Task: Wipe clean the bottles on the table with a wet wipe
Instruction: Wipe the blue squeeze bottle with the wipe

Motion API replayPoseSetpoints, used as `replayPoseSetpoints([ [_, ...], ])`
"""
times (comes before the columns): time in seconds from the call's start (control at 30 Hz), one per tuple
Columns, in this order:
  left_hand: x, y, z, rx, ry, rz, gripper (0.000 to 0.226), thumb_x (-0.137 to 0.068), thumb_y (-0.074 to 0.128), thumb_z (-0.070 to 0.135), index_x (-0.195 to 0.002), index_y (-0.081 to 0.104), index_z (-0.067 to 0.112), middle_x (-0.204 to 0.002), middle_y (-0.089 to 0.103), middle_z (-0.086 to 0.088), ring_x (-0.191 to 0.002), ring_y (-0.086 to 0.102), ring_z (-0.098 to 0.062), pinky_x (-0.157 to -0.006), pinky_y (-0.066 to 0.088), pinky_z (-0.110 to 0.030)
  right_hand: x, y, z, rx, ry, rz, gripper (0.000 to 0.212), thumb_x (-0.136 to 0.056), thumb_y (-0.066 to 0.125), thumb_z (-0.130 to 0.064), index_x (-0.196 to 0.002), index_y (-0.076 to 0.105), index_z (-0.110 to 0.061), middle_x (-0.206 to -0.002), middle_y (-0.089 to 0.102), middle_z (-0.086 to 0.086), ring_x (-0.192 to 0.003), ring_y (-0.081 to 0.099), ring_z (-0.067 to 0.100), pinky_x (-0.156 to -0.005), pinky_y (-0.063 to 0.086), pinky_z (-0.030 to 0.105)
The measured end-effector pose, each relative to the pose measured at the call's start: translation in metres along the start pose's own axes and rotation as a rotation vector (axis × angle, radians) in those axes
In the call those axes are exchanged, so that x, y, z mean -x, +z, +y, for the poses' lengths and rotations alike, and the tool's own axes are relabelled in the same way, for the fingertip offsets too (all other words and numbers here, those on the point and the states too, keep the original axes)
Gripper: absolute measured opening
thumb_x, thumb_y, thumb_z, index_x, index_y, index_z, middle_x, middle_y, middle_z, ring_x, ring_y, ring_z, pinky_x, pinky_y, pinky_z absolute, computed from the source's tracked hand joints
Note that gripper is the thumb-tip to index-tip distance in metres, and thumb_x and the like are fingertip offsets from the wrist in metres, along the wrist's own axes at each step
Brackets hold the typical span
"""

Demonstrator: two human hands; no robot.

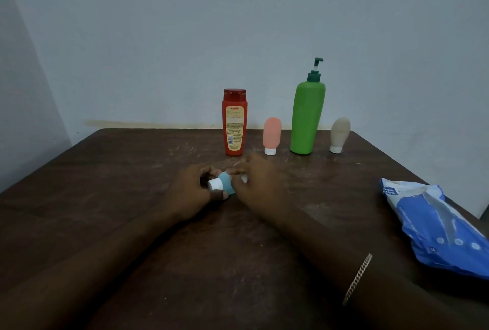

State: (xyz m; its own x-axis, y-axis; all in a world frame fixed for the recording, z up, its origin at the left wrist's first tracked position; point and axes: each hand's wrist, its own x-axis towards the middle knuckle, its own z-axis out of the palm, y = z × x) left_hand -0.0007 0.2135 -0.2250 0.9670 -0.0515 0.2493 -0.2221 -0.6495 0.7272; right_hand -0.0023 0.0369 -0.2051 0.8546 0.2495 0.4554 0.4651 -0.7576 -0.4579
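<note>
Hands meet mid-table: the left hand [194, 192] pinches a small teal bottle [227, 183] lying sideways, white cap toward it, while the right hand [255, 184] closes around a white wet wipe [244, 178] against the bottle's far end. Four upright bottles, red [234, 124], pink [271, 135], green [307, 118] and beige [339, 134], stand behind, well apart, with the wipes pack [436, 226] off right, so nothing obstructs the wiping.

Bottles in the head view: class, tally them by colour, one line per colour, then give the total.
Red flip-cap shampoo bottle: 1
Pink squeeze bottle standing on its white cap: 1
Green pump-dispenser bottle: 1
Beige squeeze bottle standing on its white cap: 1
Blue squeeze bottle with white cap, held in the hands: 1
Total: 5
</note>
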Motion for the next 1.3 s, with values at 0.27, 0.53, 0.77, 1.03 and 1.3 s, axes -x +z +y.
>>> replayPoseSetpoints([
  [0.27, -0.001, 0.0, -0.001, 0.045, 0.004, -0.002, 0.034, -0.076, 0.085, 0.029, -0.103, 0.064, 0.03, -0.108, 0.065, 0.013, -0.099, 0.062, -0.008, -0.08, 0.057, -0.03, -0.005, -0.015, 0.031, -0.153, 0.23, 0.131, 0.032, -0.087, 0.064, -0.008, -0.117, 0.071, -0.016, -0.117, 0.071, 0.0, -0.095, 0.058, 0.004, -0.074, 0.037, 0.008],
  [0.53, 0.0, -0.002, -0.004, 0.005, 0.021, 0.01, 0.032, -0.073, 0.085, 0.029, -0.098, 0.065, 0.033, -0.102, 0.066, 0.013, -0.094, 0.063, -0.006, -0.073, 0.05, -0.023, -0.001, -0.006, -0.008, -0.014, -0.037, -0.002, 0.03, -0.091, 0.066, -0.021, -0.12, 0.069, -0.021, -0.12, 0.061, -0.003, -0.1, 0.052, 0.005, -0.08, 0.038, 0.013],
  [0.77, 0.001, -0.001, 0.001, 0.024, 0.03, -0.016, 0.038, -0.07, 0.088, 0.027, -0.098, 0.064, 0.033, -0.105, 0.066, 0.014, -0.096, 0.063, -0.006, -0.076, 0.057, -0.026, -0.003, -0.018, 0.018, -0.07, 0.109, 0.08, 0.028, -0.09, 0.067, -0.022, -0.117, 0.071, -0.02, -0.116, 0.068, -0.001, -0.092, 0.048, -0.002, -0.06, 0.036, 0.001],
  [1.03, 0.005, 0.001, 0.005, 0.016, 0.068, 0.003, 0.033, -0.072, 0.085, 0.02, -0.096, 0.066, 0.031, -0.095, 0.069, 0.01, -0.088, 0.066, -0.008, -0.076, 0.055, -0.031, 0.008, -0.009, -0.022, 0.003, -0.239, -0.065, 0.029, -0.093, 0.059, -0.017, -0.121, 0.066, -0.016, -0.114, 0.052, 0.002, -0.096, 0.045, 0.009, -0.081, 0.04, 0.022],
  [1.3, 0.004, 0.004, 0.002, -0.042, 0.057, 0.006, 0.042, -0.068, 0.089, 0.027, -0.097, 0.059, 0.037, -0.103, 0.064, 0.015, -0.096, 0.062, -0.005, -0.079, 0.058, -0.029, -0.002, -0.02, 0.009, 0.04, 0.007, 0.061, 0.027, -0.091, 0.059, -0.024, -0.115, 0.07, -0.019, -0.103, 0.053, -0.002, -0.094, 0.051, 0.009, -0.062, 0.03, 0.009],
])
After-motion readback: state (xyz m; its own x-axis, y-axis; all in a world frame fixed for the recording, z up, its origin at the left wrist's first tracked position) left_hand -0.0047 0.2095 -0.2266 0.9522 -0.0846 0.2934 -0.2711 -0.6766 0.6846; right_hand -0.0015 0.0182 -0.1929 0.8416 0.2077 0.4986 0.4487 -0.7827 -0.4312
